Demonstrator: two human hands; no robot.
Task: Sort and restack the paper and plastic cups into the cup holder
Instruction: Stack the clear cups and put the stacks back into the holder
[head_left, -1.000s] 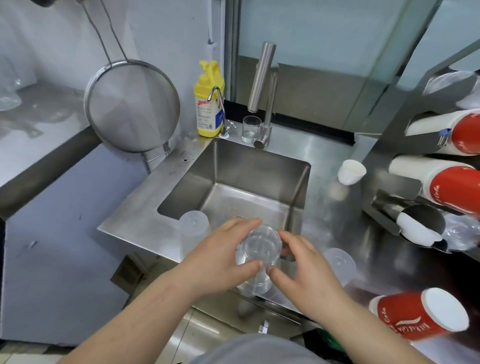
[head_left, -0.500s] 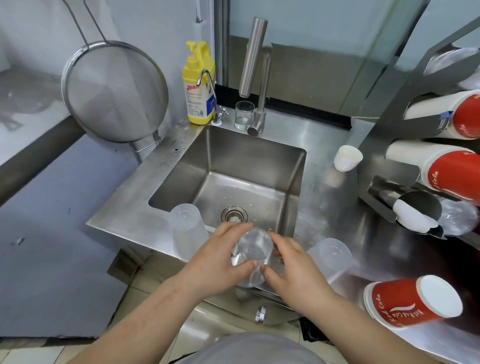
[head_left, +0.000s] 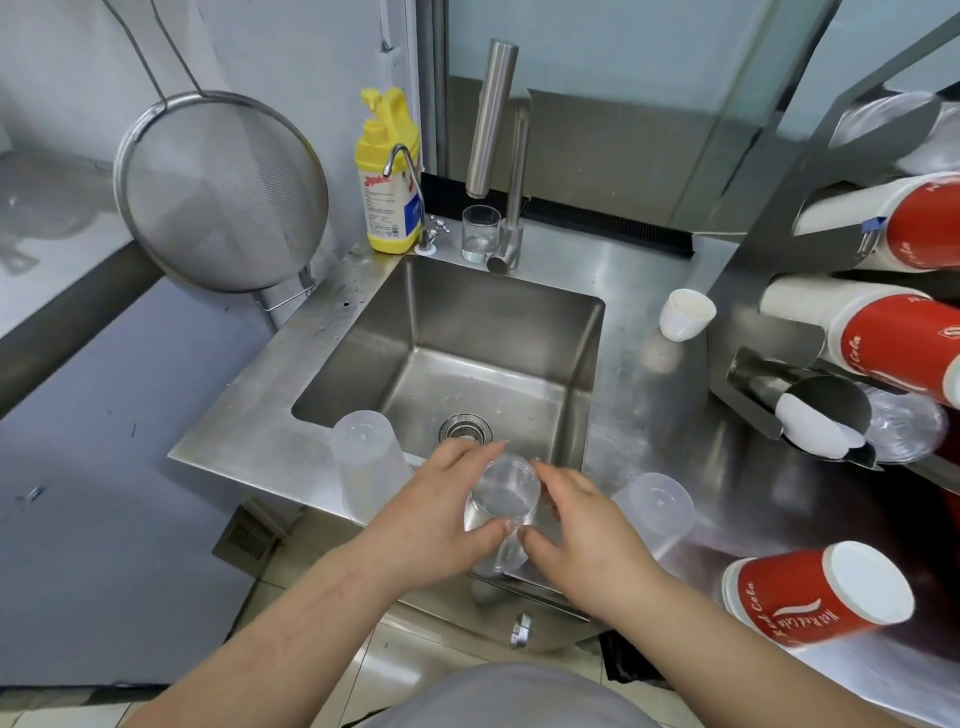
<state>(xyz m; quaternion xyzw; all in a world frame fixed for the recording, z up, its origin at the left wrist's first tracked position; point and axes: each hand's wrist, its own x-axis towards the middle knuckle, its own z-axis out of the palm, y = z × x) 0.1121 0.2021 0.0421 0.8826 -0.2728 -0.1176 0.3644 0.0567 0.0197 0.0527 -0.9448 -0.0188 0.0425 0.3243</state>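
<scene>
Head view: both hands, left hand (head_left: 441, 525) and right hand (head_left: 582, 535), have fingers clenched around a clear plastic cup stack (head_left: 501, 501) at 6 o'clock, over the sink (head_left: 576, 332) front edge. The cup holder (head_left: 769, 249) at 3 o'clock is part-filled; frosted cups (head_left: 369, 462) and a red paper stack (head_left: 810, 597) remain on the bench (head_left: 649, 426). Since a second ago, the grip is unchanged; the camera has tilted.

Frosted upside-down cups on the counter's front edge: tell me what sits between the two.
Head view: between the left frosted cup and right frosted cup, left hand and right hand grip a clear plastic cup.
</scene>
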